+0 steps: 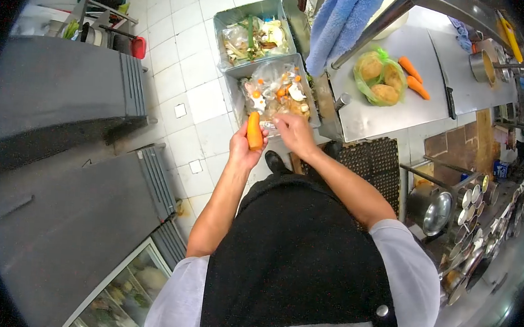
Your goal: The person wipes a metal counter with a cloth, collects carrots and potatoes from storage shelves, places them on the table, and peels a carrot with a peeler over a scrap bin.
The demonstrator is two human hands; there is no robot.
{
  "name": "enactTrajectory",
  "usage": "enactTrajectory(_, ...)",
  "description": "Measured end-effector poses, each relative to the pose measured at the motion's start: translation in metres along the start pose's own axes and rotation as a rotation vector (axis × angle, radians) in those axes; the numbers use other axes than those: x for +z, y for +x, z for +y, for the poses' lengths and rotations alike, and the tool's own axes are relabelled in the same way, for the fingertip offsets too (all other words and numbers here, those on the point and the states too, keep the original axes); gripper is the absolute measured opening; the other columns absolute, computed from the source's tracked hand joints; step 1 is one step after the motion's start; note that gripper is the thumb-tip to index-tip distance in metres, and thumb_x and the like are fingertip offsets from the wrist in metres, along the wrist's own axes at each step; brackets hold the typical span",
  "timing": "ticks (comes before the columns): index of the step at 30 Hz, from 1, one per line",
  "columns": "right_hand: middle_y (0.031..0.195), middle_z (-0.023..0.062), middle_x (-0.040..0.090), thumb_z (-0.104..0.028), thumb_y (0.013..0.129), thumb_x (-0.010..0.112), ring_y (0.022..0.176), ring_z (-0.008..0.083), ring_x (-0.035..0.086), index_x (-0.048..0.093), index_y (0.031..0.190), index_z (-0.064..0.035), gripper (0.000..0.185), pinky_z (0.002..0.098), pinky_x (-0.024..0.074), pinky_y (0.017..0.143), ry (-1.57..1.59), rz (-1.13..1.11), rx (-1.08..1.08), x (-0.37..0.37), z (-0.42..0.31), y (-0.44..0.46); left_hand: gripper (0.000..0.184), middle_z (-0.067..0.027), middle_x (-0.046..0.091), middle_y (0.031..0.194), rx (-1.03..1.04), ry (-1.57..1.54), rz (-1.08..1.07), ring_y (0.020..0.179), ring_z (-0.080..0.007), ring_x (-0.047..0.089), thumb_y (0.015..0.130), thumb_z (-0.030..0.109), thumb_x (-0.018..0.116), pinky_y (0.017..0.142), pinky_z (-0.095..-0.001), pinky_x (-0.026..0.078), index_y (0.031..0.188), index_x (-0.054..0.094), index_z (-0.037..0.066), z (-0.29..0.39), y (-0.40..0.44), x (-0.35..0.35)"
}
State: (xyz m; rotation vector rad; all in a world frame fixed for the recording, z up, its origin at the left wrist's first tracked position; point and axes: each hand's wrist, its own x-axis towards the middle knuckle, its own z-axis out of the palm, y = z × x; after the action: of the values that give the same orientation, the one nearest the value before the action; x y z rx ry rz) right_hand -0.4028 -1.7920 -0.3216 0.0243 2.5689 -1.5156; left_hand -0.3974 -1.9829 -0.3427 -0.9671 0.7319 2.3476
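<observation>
An orange carrot [254,131] lies upright in my left hand [246,145], whose fingers wrap round its lower part. Just to the right of the carrot is my right hand [294,131], its fingers bent together; what they hold, if anything, is too small to make out. Both hands are over the near edge of a grey bin [237,95] lined with plastic and filled with peelings, orange scraps and eggshell-like white pieces.
Behind it stands a second scrap bin [220,22]. On the steel table [362,119] at the right are a green bag of potatoes [384,81], two carrots [418,87] and a knife [449,104]. Blue towels [344,23] hang nearby. Grey fridges [64,210] line the left.
</observation>
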Motion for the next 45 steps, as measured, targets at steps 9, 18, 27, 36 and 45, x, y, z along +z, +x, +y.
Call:
enactTrajectory(9,0.096,0.0206,0.072,-0.023,0.095,0.064,0.092,0.0337,0.070,0.075,0.110,-0.0018,0.028,0.0414,0.0532,0.080,0.026,0.031,0.029,0.009,0.005,0.003,0.035,-0.0054,0.061,0.088,-0.001,0.027,0.057,0.072,-0.0187,0.057,0.109,0.037,0.041,0.062,-0.0322,0.049,0.122,0.059,0.010,0.002,-0.008,0.002)
enactTrajectory(18,0.096,0.0203,0.075,-0.021,0.096,0.064,0.089,0.0343,0.073,0.075,0.108,-0.0005,0.026,0.0423,0.0555,0.079,-0.006,0.010,0.000,0.013,0.011,0.000,0.035,-0.0067,0.062,0.090,-0.007,0.061,0.022,0.075,-0.0193,0.059,0.108,0.038,0.044,0.062,-0.0327,0.049,0.119,0.059,0.009,0.003,-0.004,-0.013)
enactTrajectory(27,0.091,0.0205,0.073,-0.022,0.097,0.063,0.086,0.0310,0.073,0.073,0.108,0.0004,0.027,0.0423,0.0545,0.077,-0.064,0.008,-0.033,0.024,0.019,0.002,0.039,-0.0072,0.060,0.089,0.006,0.107,0.038,0.074,-0.0186,0.057,0.109,0.040,0.042,0.060,-0.0313,0.049,0.121,0.058,0.007,0.009,-0.007,-0.010)
enactTrajectory(36,0.086,0.0189,0.072,-0.023,0.097,0.062,0.079,0.0317,0.071,0.073,0.107,-0.0006,0.027,0.0420,0.0533,0.072,0.012,-0.009,-0.075,0.020,0.021,-0.007,0.038,-0.0066,0.059,0.087,-0.019,0.147,0.025,0.070,-0.0185,0.057,0.107,0.041,0.048,0.058,-0.0303,0.049,0.121,0.060,0.008,0.013,-0.005,-0.008)
enactTrajectory(45,0.090,0.0206,0.071,-0.021,0.096,0.061,0.082,0.0362,0.070,0.074,0.106,-0.0012,0.026,0.0450,0.0533,0.074,-0.056,-0.014,-0.165,0.009,-0.001,-0.026,0.034,-0.0093,0.061,0.091,0.014,0.170,0.053,0.073,-0.0206,0.058,0.110,0.037,0.041,0.059,-0.0351,0.050,0.125,0.055,0.009,0.006,-0.004,-0.005)
